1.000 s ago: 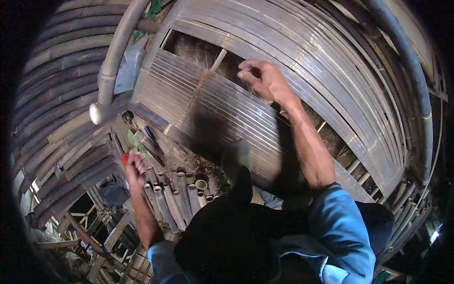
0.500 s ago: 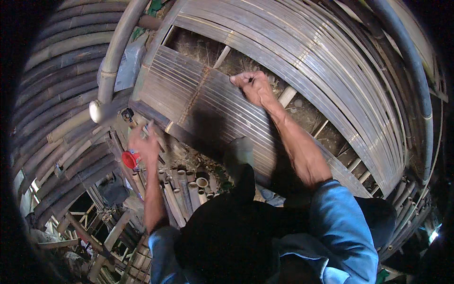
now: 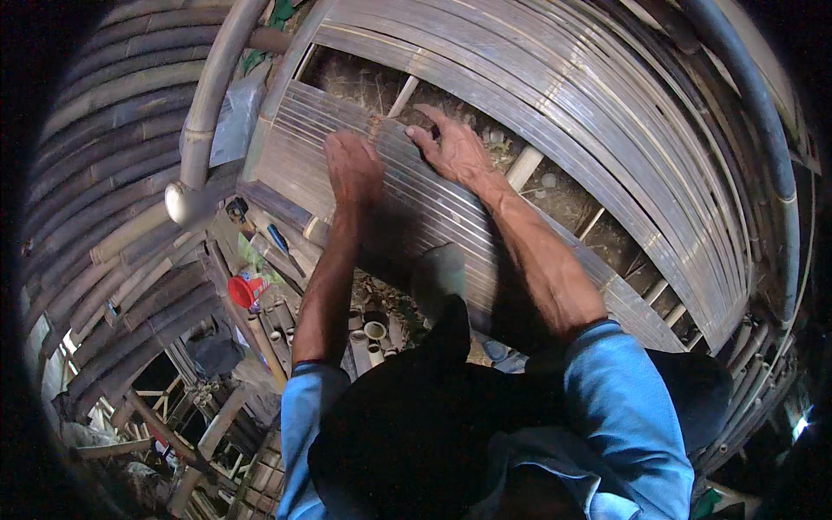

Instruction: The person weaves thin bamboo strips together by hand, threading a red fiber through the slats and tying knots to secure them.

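A panel of split bamboo slats [image 3: 295,143] lies in front of me, with a row of brown lashing [image 3: 374,128] across it. My left hand [image 3: 354,169] is over the panel just left of the lashing, its fingers curled in. Whatever it may hold is hidden. At the panel's far edge, right of the lashing, my right hand [image 3: 455,152] has its thumb and forefinger spread, and nothing shows between them. A tool with a blue handle [image 3: 277,237] lies to the left, beyond the panel's bamboo frame.
Beyond a gap with crosspieces [image 3: 524,167] lies a wider slatted section [image 3: 520,78]. On the left are a red plastic cup [image 3: 246,291], upright cut bamboo tubes [image 3: 374,331], a bamboo post [image 3: 204,113] and a translucent plastic sheet [image 3: 234,121]. Stacked bamboo poles [image 3: 130,95] line the far left.
My left hand has come from beside the red cup and the blue-handled tool, up and right onto the panel. My right hand's pinched fingers have spread apart, and it has shifted slightly left.
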Tool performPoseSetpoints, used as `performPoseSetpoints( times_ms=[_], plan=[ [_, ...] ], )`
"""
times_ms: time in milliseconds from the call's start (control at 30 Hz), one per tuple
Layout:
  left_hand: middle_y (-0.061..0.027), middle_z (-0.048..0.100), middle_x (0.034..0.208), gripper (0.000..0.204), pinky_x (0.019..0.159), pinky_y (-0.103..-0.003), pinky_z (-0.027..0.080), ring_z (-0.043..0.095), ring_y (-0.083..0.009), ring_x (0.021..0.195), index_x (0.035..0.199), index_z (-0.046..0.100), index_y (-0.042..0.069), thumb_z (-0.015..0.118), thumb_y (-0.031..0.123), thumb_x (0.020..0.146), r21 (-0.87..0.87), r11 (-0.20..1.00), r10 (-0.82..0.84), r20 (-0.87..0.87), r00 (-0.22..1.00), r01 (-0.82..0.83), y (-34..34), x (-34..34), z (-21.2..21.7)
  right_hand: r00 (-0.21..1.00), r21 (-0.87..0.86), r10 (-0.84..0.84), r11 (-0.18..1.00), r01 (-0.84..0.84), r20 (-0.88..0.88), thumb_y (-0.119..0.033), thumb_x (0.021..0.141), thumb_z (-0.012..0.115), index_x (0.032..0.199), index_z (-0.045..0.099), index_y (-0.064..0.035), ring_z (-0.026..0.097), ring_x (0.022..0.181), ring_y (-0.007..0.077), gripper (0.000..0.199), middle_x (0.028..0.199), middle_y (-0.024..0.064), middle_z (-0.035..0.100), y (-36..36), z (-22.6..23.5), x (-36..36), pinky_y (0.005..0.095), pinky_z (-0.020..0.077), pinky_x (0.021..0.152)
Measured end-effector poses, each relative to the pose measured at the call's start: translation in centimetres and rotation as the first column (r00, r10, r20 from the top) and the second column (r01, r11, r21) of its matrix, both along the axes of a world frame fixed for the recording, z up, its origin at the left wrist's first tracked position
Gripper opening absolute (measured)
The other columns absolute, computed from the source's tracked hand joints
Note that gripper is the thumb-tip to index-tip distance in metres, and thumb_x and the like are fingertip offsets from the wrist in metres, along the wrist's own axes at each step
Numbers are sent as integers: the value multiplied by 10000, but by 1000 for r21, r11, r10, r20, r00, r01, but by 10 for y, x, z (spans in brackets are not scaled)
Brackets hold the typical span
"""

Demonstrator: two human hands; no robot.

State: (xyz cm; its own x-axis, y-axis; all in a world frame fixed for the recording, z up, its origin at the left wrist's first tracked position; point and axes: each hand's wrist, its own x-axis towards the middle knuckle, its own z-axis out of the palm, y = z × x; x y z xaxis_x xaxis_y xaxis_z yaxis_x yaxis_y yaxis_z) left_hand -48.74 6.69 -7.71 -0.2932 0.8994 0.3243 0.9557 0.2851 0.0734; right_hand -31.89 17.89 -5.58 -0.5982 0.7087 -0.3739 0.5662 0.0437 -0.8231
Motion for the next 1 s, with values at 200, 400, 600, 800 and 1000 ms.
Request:
performPoseSetpoints(
  times_ms=[200,400,600,800,1000],
  plan=[
    [-202,585,889,161,747,-492,442,569,-393,836,978,598,-6,649,119,889,96,991,52,398,916,-98,-7,10,23,986,27,92,996,-89,-140,-478,1014,437,1467,449,-128,537,1257,409,572,1331,235,588,6,-35,6,445,413,1078],
    [-185,609,840,146,770,-469,467,582,-402,849,992,629,33,645,143,896,45,997,51,217,975,-62,-27,0,-6,950,-186,191,953,-240,-245,-473,1043,384,1464,468,-132,466,1358,335,548,1453,162,514,7,-43,-7,393,351,1136],
    [-174,690,886,198,824,-449,474,608,-373,908,909,680,36,558,189,939,-492,776,626,523,578,-395,7,4,50,946,-178,170,958,-225,-277,-486,1037,389,1422,526,-142,510,1315,356,534,1418,153,549,10,-54,4,411,381,1123],
    [-198,702,917,281,950,-432,433,651,-344,979,817,690,57,522,225,968,-37,963,-184,636,749,268,30,13,59,923,-77,263,952,-295,-279,-471,1037,391,1394,554,-162,565,1246,382,499,1356,167,597,10,-56,-4,435,441,1056],
    [-130,673,857,250,870,-407,453,629,-261,844,804,641,22,522,174,963,111,981,-154,943,294,156,30,21,46,894,-71,279,944,-323,-351,-463,1046,363,1372,573,-152,584,1220,368,497,1345,200,592,9,-47,-3,434,448,1025]
  ],
)
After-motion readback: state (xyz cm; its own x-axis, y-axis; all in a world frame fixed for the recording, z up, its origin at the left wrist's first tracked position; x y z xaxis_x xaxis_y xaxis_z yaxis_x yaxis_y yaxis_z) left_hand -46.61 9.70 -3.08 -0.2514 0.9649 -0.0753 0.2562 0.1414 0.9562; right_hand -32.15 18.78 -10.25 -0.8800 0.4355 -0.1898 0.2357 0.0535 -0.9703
